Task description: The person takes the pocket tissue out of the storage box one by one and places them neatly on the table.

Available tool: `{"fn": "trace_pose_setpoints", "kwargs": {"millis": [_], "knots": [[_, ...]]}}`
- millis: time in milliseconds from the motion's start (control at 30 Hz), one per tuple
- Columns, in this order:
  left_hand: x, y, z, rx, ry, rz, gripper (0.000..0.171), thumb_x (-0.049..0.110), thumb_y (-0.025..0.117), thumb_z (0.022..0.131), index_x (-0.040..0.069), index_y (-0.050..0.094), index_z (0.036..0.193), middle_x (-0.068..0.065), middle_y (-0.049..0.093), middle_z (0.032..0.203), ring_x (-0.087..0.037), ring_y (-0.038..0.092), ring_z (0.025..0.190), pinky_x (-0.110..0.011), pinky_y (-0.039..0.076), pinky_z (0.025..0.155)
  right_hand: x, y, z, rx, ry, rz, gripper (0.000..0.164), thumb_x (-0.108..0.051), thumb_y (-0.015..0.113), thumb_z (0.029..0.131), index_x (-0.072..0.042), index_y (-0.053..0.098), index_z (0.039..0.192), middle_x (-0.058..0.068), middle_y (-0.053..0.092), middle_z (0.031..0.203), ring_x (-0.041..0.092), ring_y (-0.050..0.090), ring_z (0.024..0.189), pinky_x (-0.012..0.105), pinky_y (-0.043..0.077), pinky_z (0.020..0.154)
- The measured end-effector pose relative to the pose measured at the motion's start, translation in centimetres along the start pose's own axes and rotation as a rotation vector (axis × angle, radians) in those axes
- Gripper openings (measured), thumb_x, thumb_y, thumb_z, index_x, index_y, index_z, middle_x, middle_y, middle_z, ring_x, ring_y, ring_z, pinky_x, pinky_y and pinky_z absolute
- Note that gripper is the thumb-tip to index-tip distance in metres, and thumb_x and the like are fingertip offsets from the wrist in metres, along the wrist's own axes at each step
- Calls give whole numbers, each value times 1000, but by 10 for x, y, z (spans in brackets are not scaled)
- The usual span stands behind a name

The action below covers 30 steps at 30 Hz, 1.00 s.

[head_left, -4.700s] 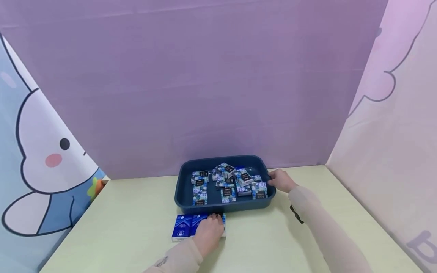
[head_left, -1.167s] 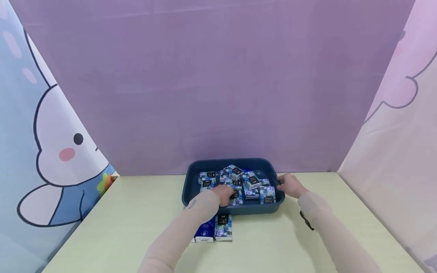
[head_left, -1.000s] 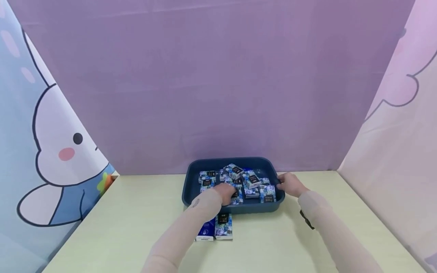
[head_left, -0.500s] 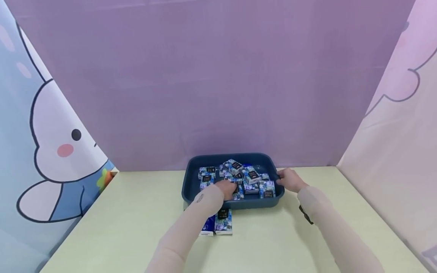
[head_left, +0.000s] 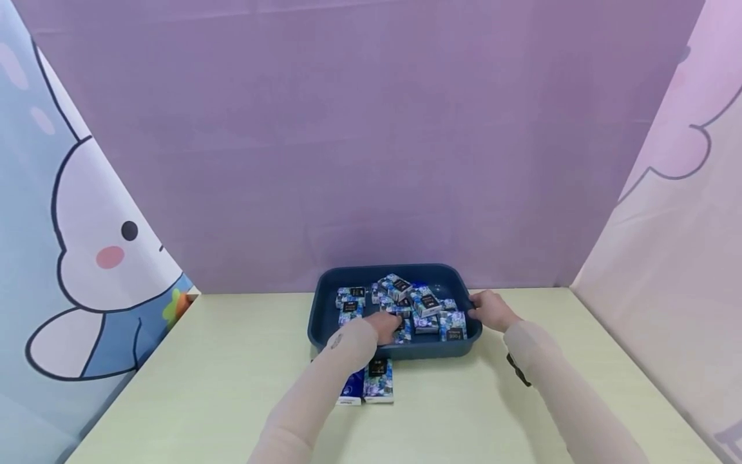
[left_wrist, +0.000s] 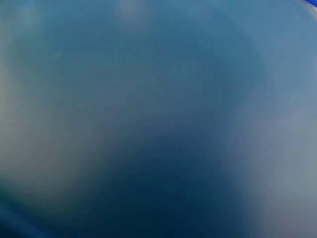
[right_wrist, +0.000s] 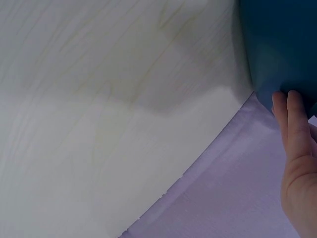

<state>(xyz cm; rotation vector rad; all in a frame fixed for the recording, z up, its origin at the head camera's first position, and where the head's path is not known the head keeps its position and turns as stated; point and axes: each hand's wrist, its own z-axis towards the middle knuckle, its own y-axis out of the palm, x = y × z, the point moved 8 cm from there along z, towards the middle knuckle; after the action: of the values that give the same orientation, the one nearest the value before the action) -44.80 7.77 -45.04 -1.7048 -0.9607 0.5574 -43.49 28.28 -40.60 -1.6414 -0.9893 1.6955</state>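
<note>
A dark blue tray (head_left: 400, 351) stands on the table, holding several small floral-printed boxes (head_left: 425, 301) with black labels. My left hand (head_left: 382, 327) reaches over its near wall, down among the boxes. A floral box (head_left: 403, 331) lies right beside that hand; its fingertips are hidden, so whether they grip anything cannot be seen. In the left wrist view everything is a blue blur. My right hand (head_left: 491, 310) holds the tray's right rim. In the right wrist view, two of its fingers (right_wrist: 297, 119) lie along the outer wall.
In front of the tray, a floral box (head_left: 378, 381) and a blue box (head_left: 350, 390) lie side by side on the pale table (head_left: 232, 386), partly under the left sleeve. A purple backdrop (head_left: 371, 161) rises behind the tray, with printed sheets at both sides.
Since the oldest frame, my left hand has gone from the boxes in front of the tray into the tray. Over the last second it stays nearly still. My right hand keeps to the rim.
</note>
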Motion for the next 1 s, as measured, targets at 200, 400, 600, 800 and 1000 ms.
{"fn": "trace_pose_setpoints", "kwargs": {"millis": [200,400,600,800,1000], "knots": [[-3,3,1,-9,2,-24,57,20,57,91,15,34,143,-5,50,135,-18,57,109,-31,48,90,-4,0,0,4,-14,7,38,1,53,85,17,50,119,30,61,109,33,63,96,44,51,84],[-8,5,0,-4,17,-45,61,22,58,90,17,30,144,-5,41,142,-21,47,123,-34,43,97,-6,1,-1,-1,-13,6,37,2,54,85,18,51,118,30,62,106,31,64,93,43,52,82],[-6,0,-3,33,44,3,62,30,59,89,15,32,144,-7,41,142,-22,42,128,-34,40,102,-5,1,-3,-3,3,-3,36,2,53,85,18,51,118,30,62,106,33,64,93,44,52,81],[-8,-15,-12,86,35,34,67,40,59,87,13,33,143,-7,42,142,-22,40,130,-35,37,105,-2,-1,-3,2,7,-1,34,1,53,85,16,54,116,28,63,104,28,65,89,43,52,81],[-13,-25,-27,99,13,-10,71,42,58,87,15,27,145,-7,31,148,-24,28,137,-38,30,109,-2,-1,-3,-3,9,-4,36,1,53,86,17,52,118,29,62,106,30,64,92,44,51,82]]}}
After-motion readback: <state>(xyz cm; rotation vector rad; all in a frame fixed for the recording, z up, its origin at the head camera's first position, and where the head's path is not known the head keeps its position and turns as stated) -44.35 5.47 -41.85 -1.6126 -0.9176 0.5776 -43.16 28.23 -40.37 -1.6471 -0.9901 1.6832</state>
